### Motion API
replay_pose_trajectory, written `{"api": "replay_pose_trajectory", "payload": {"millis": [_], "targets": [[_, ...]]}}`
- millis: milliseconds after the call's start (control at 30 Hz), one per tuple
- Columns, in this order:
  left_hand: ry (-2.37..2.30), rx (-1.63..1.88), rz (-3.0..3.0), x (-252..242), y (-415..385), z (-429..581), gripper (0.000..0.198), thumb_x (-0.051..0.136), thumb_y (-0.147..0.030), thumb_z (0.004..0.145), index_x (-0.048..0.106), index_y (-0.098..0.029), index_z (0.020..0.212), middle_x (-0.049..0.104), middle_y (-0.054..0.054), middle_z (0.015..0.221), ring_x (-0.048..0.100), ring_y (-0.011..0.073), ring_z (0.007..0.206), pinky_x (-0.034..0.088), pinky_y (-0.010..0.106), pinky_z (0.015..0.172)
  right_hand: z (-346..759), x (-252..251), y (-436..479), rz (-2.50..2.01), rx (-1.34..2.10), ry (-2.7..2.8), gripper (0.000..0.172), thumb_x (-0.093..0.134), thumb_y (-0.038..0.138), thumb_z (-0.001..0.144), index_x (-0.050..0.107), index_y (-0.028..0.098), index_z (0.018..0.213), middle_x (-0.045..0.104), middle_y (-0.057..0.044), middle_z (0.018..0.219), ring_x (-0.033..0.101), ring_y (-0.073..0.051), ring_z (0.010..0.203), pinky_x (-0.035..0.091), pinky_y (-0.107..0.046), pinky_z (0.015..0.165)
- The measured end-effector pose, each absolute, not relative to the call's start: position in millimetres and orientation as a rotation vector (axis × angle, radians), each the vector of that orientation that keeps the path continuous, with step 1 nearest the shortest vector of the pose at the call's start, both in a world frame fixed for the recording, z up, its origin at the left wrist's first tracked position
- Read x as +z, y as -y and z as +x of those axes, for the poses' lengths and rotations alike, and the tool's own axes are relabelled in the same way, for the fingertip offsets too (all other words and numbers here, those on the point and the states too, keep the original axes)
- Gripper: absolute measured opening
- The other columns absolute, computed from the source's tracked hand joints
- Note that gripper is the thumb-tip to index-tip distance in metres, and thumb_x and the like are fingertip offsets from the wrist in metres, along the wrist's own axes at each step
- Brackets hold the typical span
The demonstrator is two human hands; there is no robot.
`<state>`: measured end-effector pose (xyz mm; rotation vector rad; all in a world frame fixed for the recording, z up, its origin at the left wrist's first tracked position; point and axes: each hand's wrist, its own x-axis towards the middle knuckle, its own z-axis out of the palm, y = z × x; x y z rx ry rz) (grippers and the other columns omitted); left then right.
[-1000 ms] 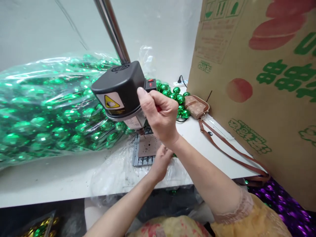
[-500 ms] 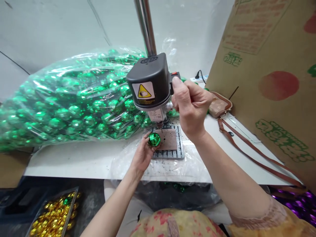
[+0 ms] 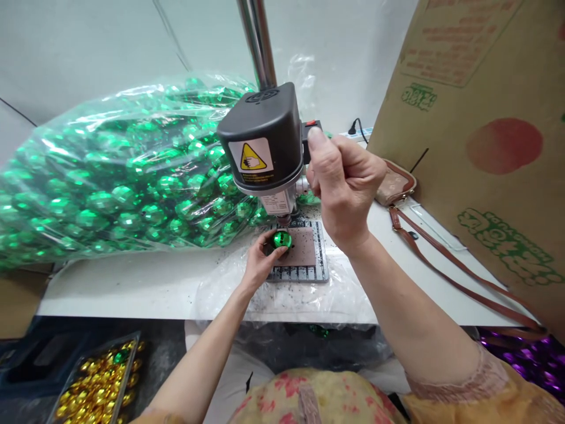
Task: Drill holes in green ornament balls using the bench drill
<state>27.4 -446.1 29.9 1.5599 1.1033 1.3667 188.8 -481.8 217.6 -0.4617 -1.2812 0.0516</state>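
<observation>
My left hand (image 3: 262, 257) grips a shiny green faceted ball (image 3: 282, 239) between thumb and fingers, directly below the chuck of a black drill press (image 3: 263, 138). Under the ball lies a brown board (image 3: 304, 250) on the slotted metal base (image 3: 321, 272), with dark specks scattered around. To the right of the drill head, my right hand (image 3: 345, 182) is closed in a fist beside the red switch; what its fingers wrap round is hidden.
A large clear bag of green balls (image 3: 119, 182) fills the table's left. At right are a handbag (image 3: 395, 181) with a brown strap and a tall cardboard box (image 3: 489, 135). Gold balls (image 3: 95, 383) lie lower left, purple shiny items (image 3: 529, 359) lower right.
My left hand has brought the green ball slightly right and up, beneath the chuck. The ball has turned in the fingers. My right hand stays closed beside the drill head.
</observation>
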Motion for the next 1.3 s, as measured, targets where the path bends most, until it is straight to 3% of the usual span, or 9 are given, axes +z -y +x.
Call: {"api": "replay_pose_trajectory", "payload": {"millis": [267, 400, 533, 833, 1300], "targets": [[-1.143, 1.383, 1.788, 43, 452, 43, 0.048, 0.082, -0.031, 0.067, 0.068, -0.021, 0.112, 0.066, 0.008, 0.112, 0.059, 0.0243, 0.108, 0.044, 0.037, 0.098, 188, 222, 485, -0.477, 0.064, 1.272, 0.046, 0.051, 0.021, 0.094, 0.027, 0.021, 0.055, 0.029, 0.007, 0.05, 0.029, -0.004, 0.045, 0.028, -0.026, 0.046], [-1.081, 1.394, 1.608, 42, 455, 53, 0.054, 0.085, -0.027, 0.063, 0.067, -0.021, 0.114, 0.067, 0.009, 0.114, 0.059, 0.0255, 0.11, 0.042, 0.038, 0.101, 188, 223, 488, -0.45, 0.084, 1.253, 0.046, 0.05, 0.026, 0.094, 0.027, 0.02, 0.055, 0.028, 0.006, 0.051, 0.03, -0.003, 0.044, 0.028, -0.025, 0.045], [-1.079, 1.353, 1.649, 35, 455, 55, 0.055, 0.081, -0.03, 0.07, 0.061, -0.021, 0.121, 0.065, 0.009, 0.12, 0.058, 0.0254, 0.114, 0.042, 0.04, 0.103, 188, 225, 489, -0.456, 0.095, 1.249, 0.049, 0.051, 0.036, 0.093, 0.028, 0.019, 0.053, 0.028, 0.006, 0.049, 0.03, -0.003, 0.043, 0.029, -0.024, 0.043], [-1.081, 1.341, 1.679, 30, 454, 53, 0.055, 0.079, -0.033, 0.072, 0.058, -0.021, 0.122, 0.064, 0.009, 0.121, 0.058, 0.0254, 0.114, 0.042, 0.04, 0.102, 191, 210, 492, -0.4, 0.087, 1.267, 0.047, 0.054, 0.019, 0.093, 0.032, 0.019, 0.051, 0.028, 0.006, 0.048, 0.032, -0.004, 0.042, 0.026, -0.026, 0.043], [-1.002, 1.385, 1.532, 39, 460, 57, 0.051, 0.083, -0.027, 0.067, 0.065, -0.023, 0.114, 0.066, 0.007, 0.115, 0.059, 0.0271, 0.111, 0.039, 0.042, 0.104, 192, 185, 492, -0.361, -0.019, 1.291, 0.047, 0.052, 0.019, 0.09, 0.031, 0.019, 0.048, 0.029, 0.005, 0.045, 0.031, -0.005, 0.039, 0.023, -0.028, 0.042]]}}
